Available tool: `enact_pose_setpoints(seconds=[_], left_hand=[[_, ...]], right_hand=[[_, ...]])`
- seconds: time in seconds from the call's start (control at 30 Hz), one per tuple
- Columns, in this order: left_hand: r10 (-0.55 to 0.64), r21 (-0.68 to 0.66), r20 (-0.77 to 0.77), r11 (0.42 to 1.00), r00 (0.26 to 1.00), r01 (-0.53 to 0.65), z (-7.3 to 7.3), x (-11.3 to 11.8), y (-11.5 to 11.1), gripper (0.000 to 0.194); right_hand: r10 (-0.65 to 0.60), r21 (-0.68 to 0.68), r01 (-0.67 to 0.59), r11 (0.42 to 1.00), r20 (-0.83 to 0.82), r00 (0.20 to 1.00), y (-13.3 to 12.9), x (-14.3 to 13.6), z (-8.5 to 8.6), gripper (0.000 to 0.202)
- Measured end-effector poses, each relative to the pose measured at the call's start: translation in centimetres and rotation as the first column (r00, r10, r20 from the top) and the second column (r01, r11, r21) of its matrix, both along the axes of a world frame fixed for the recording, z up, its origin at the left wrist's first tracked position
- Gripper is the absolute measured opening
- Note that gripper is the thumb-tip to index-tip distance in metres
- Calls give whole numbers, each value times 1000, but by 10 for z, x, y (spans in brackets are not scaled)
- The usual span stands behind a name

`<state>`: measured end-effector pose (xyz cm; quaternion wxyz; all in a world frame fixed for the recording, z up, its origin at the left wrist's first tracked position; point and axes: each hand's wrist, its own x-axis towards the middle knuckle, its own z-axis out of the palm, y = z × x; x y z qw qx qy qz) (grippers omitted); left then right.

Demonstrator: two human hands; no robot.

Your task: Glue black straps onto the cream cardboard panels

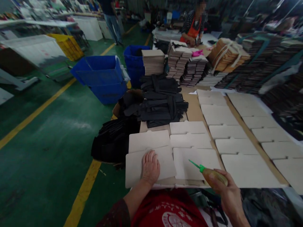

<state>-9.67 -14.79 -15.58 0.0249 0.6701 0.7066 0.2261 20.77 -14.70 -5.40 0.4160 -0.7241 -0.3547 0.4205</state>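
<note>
1. The right hand (228, 189) grasped an amber bottle (209, 173), its green nozzle (196, 165) aimed forward over a pale board (189, 171), probably for control.
2. The left hand (151, 167), gripping nothing, lay flat on a neighbouring board (134, 170), seemingly to steady it.
3. More boards (246, 170) covered the table (193, 107) in rows (tidy ones), likely for easy reach.
4. Black strips (161, 108) lay heaped beyond, apart from both hands.

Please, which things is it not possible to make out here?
All in the head view:
Front left beige board: part of its surface lies under the left hand.
Amber squeeze bottle: partly covered by the right hand.
Round emblem on the red garment: lower part cut off by the bottom edge.
Standing person: upper part cut off by the top edge.
Equipment at top left: too blurred to name.
</note>
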Motion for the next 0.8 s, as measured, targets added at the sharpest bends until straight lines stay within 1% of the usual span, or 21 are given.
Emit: enact_pose_setpoints(seconds=[0.07, 0.13, 0.2, 0.27, 0.37, 0.43, 0.53, 0.63, 0.8], left_hand=[[-58, 15, -3, 998, 998, 58, 2, 12, -6, 28], [-208, 24, 9, 978, 978, 208, 0, 29, -11, 29], [-377, 18, 23, 926, 926, 376, -7, 50, -15, 30], [-475, 0, 25, 880, 880, 475, -15, 68, -16, 31], [-504, -29, 20, 863, 864, 504, -26, 82, -16, 32], [-515, -46, 22, 855, 857, 516, -30, 83, -16, 34], [-522, -68, 24, 850, 853, 522, -30, 80, -17, 38], [-525, -83, 23, 847, 851, 525, -30, 79, -19, 41], [-536, -99, 18, 839, 844, 535, -32, 79, -20, 43]], right_hand=[[34, -55, -28, 998, 98, 995, -4, 0, -2, 55], [86, -83, -74, 994, 154, 984, -2, -1, -4, 57], [148, -64, -138, 988, 185, 972, 3, -2, -5, 56], [220, -28, -220, 975, 234, 947, 7, -2, -7, 51], [313, 56, -353, 934, 347, 884, 12, -1, -12, 41], [373, 92, -445, 891, 412, 832, 15, 1, -19, 35], [452, 105, -555, 825, 468, 759, 19, 2, -29, 28], [505, 96, -629, 771, 510, 696, 25, 0, -34, 22], [547, 81, -705, 705, 570, 613, 33, -1, -33, 17]])
